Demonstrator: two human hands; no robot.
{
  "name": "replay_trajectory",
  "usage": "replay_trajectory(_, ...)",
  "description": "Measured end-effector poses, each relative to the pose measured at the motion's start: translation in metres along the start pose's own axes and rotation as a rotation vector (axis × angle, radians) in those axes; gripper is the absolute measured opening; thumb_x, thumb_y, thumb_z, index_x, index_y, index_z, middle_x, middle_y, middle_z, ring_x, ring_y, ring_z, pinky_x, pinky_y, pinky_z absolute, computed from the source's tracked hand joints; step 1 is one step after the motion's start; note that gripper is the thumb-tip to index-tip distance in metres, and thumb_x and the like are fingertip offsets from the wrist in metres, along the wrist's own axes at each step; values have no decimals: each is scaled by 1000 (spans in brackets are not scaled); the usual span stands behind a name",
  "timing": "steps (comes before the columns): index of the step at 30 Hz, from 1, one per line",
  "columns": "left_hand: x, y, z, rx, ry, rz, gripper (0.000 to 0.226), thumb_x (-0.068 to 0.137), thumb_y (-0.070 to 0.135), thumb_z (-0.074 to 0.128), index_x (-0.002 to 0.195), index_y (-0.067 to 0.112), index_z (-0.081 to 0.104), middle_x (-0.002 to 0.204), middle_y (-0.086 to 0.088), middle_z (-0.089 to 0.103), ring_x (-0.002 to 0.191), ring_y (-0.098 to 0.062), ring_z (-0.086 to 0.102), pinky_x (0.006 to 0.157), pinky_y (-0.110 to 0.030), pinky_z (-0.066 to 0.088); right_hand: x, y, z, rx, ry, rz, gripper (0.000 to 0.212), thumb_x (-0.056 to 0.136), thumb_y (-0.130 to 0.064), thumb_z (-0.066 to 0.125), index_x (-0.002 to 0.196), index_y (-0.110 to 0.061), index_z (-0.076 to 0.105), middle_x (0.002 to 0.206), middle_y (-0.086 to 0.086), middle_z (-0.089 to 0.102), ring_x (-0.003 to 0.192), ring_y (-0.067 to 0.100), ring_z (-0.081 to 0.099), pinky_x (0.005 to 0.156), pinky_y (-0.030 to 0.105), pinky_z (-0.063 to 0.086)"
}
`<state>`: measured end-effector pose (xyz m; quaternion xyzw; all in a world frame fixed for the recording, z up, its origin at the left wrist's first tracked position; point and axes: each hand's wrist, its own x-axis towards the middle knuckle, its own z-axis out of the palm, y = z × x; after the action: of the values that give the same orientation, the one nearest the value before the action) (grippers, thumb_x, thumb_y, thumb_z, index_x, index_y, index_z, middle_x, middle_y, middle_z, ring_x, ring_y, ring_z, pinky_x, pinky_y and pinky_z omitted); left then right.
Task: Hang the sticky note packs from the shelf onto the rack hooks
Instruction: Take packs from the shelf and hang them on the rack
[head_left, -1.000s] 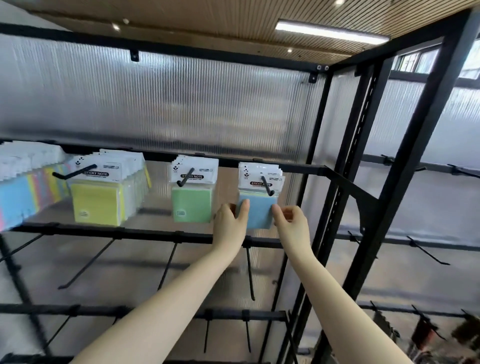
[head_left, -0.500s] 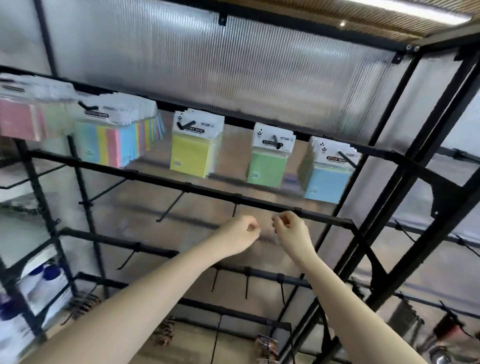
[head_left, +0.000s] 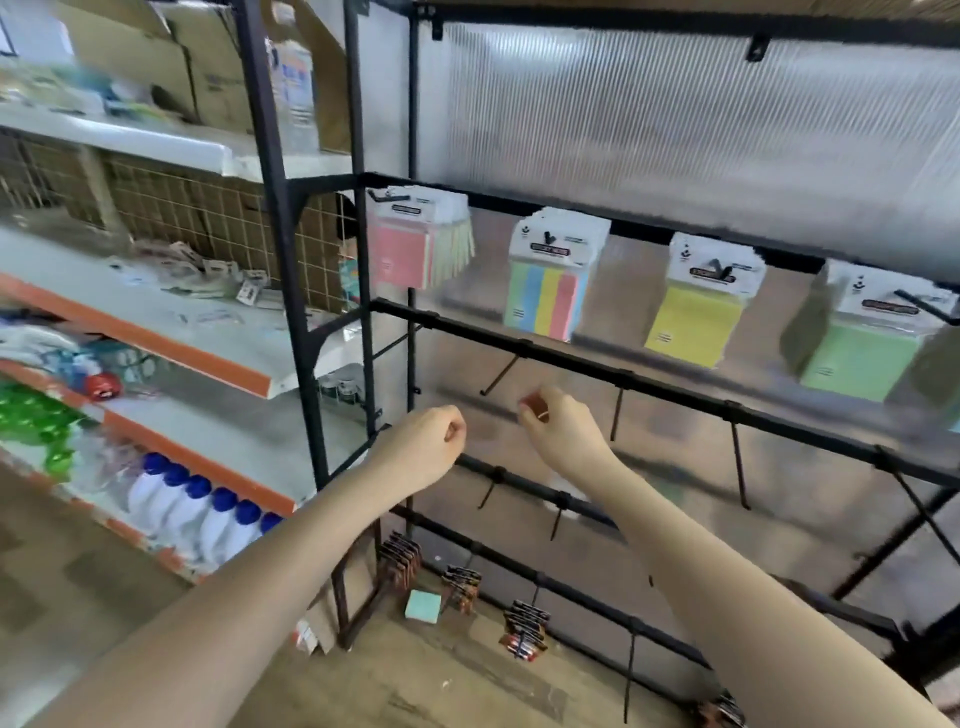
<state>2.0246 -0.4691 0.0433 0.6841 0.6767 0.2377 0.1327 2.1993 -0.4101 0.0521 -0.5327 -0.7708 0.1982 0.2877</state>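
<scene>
Green sticky note pack (head_left: 857, 358): right side motion-blurred; the hook (head_left: 930, 306) before it runs off the right edge.

Pink pack (head_left: 402, 254): header print too smeared to read.

Multicolour pack (head_left: 545, 301) and yellow pack (head_left: 693, 325): label text illegible.

Shelf (head_left: 156, 317), left: loose packets on it blurred, kind indeterminate; shelf cut by left edge.

Blue-capped bottles (head_left: 208, 514): labels not discernible.

Hanging dark packs (head_left: 524, 629), lowest rail: contents too small to tell.

Right hand (head_left: 558, 426): curled fingers; a small red patch at the fingertips, nature unclear.

Both forearms: cropped by bottom edge.
</scene>
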Motion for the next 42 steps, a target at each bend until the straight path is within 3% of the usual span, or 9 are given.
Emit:
replay_trajectory(2,-11,-34,-18,10,17,-67,21,97,25,45,111,19,60,110,1,65,97,-17,61,77,-30,49,5,-28,27,1,-29,-42,22,97,-26,49,107,-10,60,100,9,65,90,25,61,79,37,51)
replay_trajectory(6,-31,-91,-48,15,42,-187,18,97,26,46,106,23,60,111,3,65,101,-18,61,90,-42,50,14,-78,76,3,-102,-100,26,96,-25,50,110,-5,59,102,13,66,92,29,63,82,41,52)
replay_trajectory(16,-51,-216,-90,17,169,-393,15,92,13,45,88,23,55,89,-1,66,84,-22,62,75,-39,51,55,-170,191,45,-309,-313,19,94,-24,49,99,-9,58,94,9,65,88,28,62,69,30,45)
replay_trajectory(20,-27,-269,-101,79,148,-434,22,92,14,40,75,27,45,77,7,54,80,-18,56,64,-28,38,90,-198,237,71,-327,-334,20,93,-25,50,99,-7,58,96,13,65,87,31,61,69,32,46)
replay_trajectory(23,2,-307,-110,117,148,-470,14,92,16,40,89,23,52,88,4,60,78,-13,54,65,-27,41,123,-215,274,105,-352,-343,21,94,-24,50,101,-6,58,99,13,65,89,30,61,74,35,49)
replay_trajectory(27,40,-349,-122,148,150,-481,23,94,16,42,110,18,58,104,0,66,80,-15,56,64,-25,40,168,-235,316,122,-378,-284,23,95,-23,48,105,-6,59,103,11,65,95,28,60,81,38,51)
replay_trajectory(33,87,-399,-142,162,178,-511,27,95,14,43,116,17,58,116,-2,65,101,-22,61,77,-27,46,229,-263,370,106,-409,-177,25,93,-16,42,108,-4,58,111,15,62,104,32,57,85,36,48)
replay_trajectory(36,105,-420,-148,178,178,-505,30,95,14,42,121,16,57,122,-4,62,108,-24,58,87,-36,49,247,-274,390,96,-417,-152,25,93,-15,42,109,-5,57,111,15,61,103,33,57,86,37,49)
replay_trajectory(42,147,-469,-163,218,176,-425,34,94,10,40,122,19,55,121,-5,59,108,-27,57,85,-37,48,290,-284,421,46,-411,-30,26,92,-18,45,114,-7,54,119,14,58,111,33,55,92,39,47)
